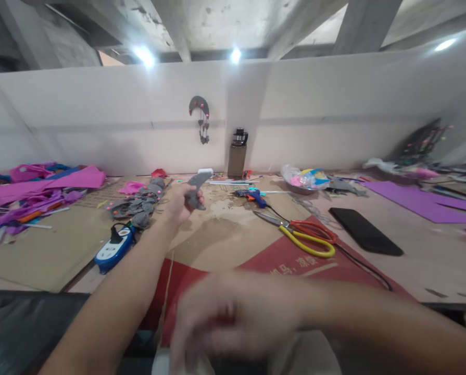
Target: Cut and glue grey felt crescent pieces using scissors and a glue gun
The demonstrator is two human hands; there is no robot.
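Note:
My left hand [181,206] is closed around a grey felt piece [199,180] with a pointed, curved end, held above the cardboard. A darker grey bit shows at the fingertips. My right hand [227,312] is low and close to me, in front of the table's near edge, smeared by motion; its fingers point down and left, and whether they hold anything is hidden. A blue glue gun [251,198] lies beyond my hands. Scissors [309,237] with one red and one yellow handle lie to the right on the cardboard.
A blue-and-white power strip [115,249] and grey felt pieces [139,200] lie left, beside purple felt [49,182]. To the right are a black phone [365,230], a bowl [302,188] with plastic bags and purple sheets [412,200]. A grey moon ornament [199,107] hangs on the wall.

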